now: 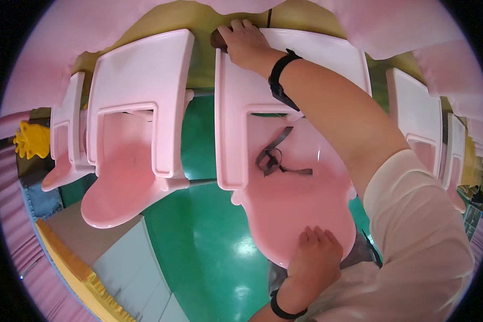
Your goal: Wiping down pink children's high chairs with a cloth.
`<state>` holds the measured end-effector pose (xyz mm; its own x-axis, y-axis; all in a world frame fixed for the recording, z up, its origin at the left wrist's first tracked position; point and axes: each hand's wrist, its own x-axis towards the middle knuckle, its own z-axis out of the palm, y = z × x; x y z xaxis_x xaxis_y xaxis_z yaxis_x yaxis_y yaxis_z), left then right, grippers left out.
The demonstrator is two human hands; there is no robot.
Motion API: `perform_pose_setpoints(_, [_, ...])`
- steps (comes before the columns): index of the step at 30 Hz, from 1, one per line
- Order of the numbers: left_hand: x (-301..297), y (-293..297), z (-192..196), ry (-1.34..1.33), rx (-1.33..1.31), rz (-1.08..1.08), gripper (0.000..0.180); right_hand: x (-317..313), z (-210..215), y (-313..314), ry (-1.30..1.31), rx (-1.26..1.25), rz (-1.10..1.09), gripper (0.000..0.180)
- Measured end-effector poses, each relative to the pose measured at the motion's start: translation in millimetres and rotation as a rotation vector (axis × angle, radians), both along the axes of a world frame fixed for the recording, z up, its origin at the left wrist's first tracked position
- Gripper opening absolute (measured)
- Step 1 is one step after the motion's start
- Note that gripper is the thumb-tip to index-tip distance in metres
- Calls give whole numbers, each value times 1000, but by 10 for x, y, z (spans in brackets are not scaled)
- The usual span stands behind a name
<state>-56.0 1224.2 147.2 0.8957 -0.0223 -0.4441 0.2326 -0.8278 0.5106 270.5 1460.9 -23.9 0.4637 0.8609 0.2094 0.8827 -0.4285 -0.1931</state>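
Note:
A pink high chair with a wide pale pink tray stands in front of me. At the tray's far left corner, my right hand is closed on a dark brown, rounded thing, perhaps a folded cloth or pad, mostly hidden under the fingers. Nearer to me, my left hand curls over the top edge of the chair's backrest, fingers on its inner face. A loose grey harness strap with a dark buckle lies on the seat between the two hands.
Another pink high chair stands close on the left, a further one beyond it. To the right are more pink chairs. Pink draped cloth borders the far side. A yellow-edged white unit sits lower left on the green floor.

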Motion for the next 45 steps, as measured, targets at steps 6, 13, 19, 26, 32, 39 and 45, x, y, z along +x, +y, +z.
perform_pose_setpoints(6, [-51,-65,-97,-102,48,40,44,90,-91,19,-23,79,26,52])
perform_pose_setpoints(13, [26,-16,-21,49,-36,22,45,27,68,-87,129,19,55,46])
perform_pose_setpoints(19, [-11,-59,-45,-58,4,65,46,-383,143,-485,51,-41,226,44])
perform_pose_setpoints(26, [-38,-15,-23,1,-36,58,42,-774,182,-950,115,-22,394,49])
perform_pose_setpoints(32, [1,-8,19,44,-60,79,27,-482,435,-1468,-19,-149,447,45])
perform_pose_setpoints(39, [-17,-34,-25,35,-47,87,29,-124,639,-2654,-274,-433,363,50])
perform_pose_setpoints(45, [-1,-18,4,-4,-18,76,28,-16,771,-3152,-661,-769,387,51])
